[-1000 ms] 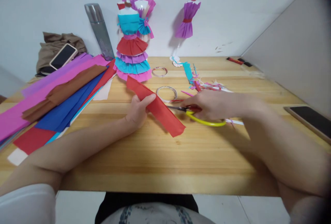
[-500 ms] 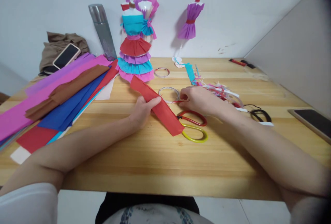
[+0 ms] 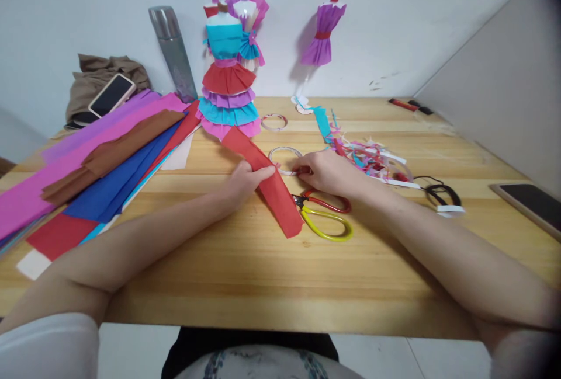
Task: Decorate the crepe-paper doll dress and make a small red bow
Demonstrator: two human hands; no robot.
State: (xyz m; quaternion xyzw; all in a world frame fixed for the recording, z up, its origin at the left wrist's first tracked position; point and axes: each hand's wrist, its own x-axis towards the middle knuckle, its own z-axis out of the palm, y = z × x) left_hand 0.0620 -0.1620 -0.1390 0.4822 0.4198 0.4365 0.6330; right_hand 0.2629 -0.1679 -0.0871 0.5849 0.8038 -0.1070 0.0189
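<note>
My left hand point(image 3: 246, 185) is closed on a strip of red crepe paper point(image 3: 277, 199), its thumb pressed along the top. The strip slants from the hem of a small dress form point(image 3: 227, 75) in layered paper skirts toward the table's front. My right hand point(image 3: 319, 170) has curled fingers at the right rim of a roll of tape point(image 3: 277, 167); what they pinch is hidden. Below it lie scissors point(image 3: 326, 222) with one red and one yellow handle, their blade tips under the red strip.
Folded coloured paper point(image 3: 123, 163) is stacked on the left. Behind it are a phone point(image 3: 113, 96) and a metal flask point(image 3: 175, 55). Paper scraps point(image 3: 372, 160) and a black cord point(image 3: 442, 195) lie right; another phone point(image 3: 532, 207) is near the right edge. A purple-dressed form point(image 3: 323, 34) stands at the wall.
My right hand has put the scissors down on the table and moved left to the tape roll. The red strip, still in my left hand, has its lower end shifted slightly left.
</note>
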